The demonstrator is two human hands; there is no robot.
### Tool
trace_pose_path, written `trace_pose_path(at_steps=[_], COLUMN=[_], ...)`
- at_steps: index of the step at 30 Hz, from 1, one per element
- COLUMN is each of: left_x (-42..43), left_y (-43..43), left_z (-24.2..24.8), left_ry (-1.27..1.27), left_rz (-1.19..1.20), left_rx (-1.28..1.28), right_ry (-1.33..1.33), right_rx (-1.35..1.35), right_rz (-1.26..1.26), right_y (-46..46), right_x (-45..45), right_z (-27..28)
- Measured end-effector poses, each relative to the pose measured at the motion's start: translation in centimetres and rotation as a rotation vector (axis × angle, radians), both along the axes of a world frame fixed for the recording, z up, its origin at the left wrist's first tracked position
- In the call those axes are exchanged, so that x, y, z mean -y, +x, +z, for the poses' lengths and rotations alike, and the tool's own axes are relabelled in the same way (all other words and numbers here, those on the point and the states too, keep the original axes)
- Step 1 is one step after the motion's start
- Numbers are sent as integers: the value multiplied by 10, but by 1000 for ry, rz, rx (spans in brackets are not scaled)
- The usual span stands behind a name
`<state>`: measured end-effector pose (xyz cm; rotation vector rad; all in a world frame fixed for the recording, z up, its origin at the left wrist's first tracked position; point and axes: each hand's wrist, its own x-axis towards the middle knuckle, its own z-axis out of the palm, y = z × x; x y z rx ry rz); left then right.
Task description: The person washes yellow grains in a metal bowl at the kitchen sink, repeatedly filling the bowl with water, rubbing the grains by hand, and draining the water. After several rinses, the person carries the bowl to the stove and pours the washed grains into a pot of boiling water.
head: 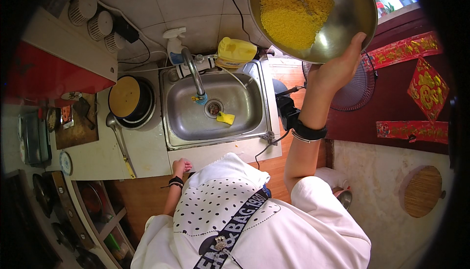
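Observation:
My right hand is raised at the upper right and grips the rim of a round stainless steel bowl, thumb on the inner wall. Yellow grain that looks like millet covers part of the bowl; its far side is darker than its near side. The bowl's top edge is cut off by the frame. At the counter's front edge, my left hand rests with curled fingers and nothing visible in it. Between the hands lies a stainless steel sink with a faucet and a yellow sponge by the drain.
Left of the sink stand a pot and a ladle; further left lies a cutting board. Behind the sink are a spray bottle and a yellow jug. A fan stands beyond my right forearm, before a dark red door.

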<state>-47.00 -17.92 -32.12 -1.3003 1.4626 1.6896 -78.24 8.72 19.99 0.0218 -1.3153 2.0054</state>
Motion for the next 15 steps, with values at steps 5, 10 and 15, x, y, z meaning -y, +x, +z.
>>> trace_pose_path(at_steps=[5,10,15], left_x=[-1,-1,0], left_y=[0,0,-1], left_z=[1,4,6], left_ry=[-9,-6,-1], left_rz=[5,-3,-1], left_rx=[-17,8,10], right_ry=[22,9,-8], right_rx=[-7,25,12], right_rz=[-8,-42,-22], right_y=[-1,-1,1], right_x=[-1,0,2], right_z=[-2,-4,-3])
